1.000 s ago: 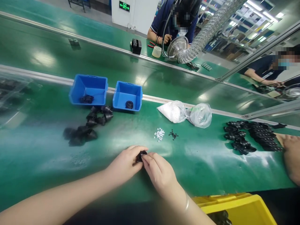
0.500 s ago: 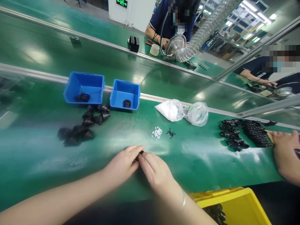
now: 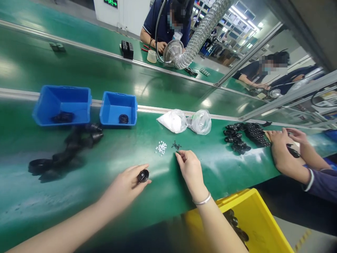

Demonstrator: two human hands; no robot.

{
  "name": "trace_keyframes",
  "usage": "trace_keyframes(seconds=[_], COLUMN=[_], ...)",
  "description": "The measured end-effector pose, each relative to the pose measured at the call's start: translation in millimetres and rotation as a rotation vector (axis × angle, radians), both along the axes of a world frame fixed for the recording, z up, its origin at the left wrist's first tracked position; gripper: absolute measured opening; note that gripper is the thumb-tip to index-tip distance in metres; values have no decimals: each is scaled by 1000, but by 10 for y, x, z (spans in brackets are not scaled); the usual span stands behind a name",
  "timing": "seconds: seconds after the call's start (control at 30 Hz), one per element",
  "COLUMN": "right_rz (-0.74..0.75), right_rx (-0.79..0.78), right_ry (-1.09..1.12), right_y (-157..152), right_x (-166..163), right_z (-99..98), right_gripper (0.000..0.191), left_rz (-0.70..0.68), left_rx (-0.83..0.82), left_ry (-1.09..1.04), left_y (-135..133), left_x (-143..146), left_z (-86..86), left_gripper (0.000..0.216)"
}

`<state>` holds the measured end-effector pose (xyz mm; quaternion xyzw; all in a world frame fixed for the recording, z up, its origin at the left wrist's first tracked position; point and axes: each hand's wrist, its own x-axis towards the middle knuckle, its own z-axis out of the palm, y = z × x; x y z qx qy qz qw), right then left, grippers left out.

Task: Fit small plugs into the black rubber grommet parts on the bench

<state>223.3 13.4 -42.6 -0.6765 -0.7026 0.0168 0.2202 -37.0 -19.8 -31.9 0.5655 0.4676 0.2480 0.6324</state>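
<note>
My left hand (image 3: 129, 188) grips a round black plastic cap (image 3: 143, 175) between thumb and fingers, its open side facing up toward me. A small pale spot shows inside the cap. Over to the right, my right hand (image 3: 189, 168) has thumb and fingertips pinched together at the near edge of a little heap of tiny black parts (image 3: 176, 145). Whatever is between those fingertips is too small to make out. Just left of that heap lies a scatter of small white pieces (image 3: 161, 148).
Two blue bins (image 3: 118, 109) holding black rings or cords stand at the back left, with black caps (image 3: 40, 165) before them. Plastic bags (image 3: 173, 121) lie behind the heaps. More black parts (image 3: 256, 135) sit by a co-worker's hands (image 3: 283, 147). A yellow crate (image 3: 263, 218) is at lower right.
My hands were together around a dark part. Now they are apart: the left keeps the black cap, while the right has moved forward and right to the tiny black parts. The view has shifted right.
</note>
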Motion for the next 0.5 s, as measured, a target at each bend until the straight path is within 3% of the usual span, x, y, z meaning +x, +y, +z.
trace_keyframes(seconds=[0.17, 0.3, 0.5], right_rz=[49, 96, 480], right_rx=[9, -17, -123], right_ry=[35, 182, 458], right_y=[80, 21, -284], right_x=[24, -101, -737], right_z=[-9, 96, 267], right_gripper=[19, 18, 9], left_rz=[-4, -3, 7], left_rx=[10, 48, 277], left_ry=[8, 4, 197], left_y=[5, 6, 30], left_x=[3, 5, -2], left_z=[-11, -39, -19], left_gripper=[41, 39, 40])
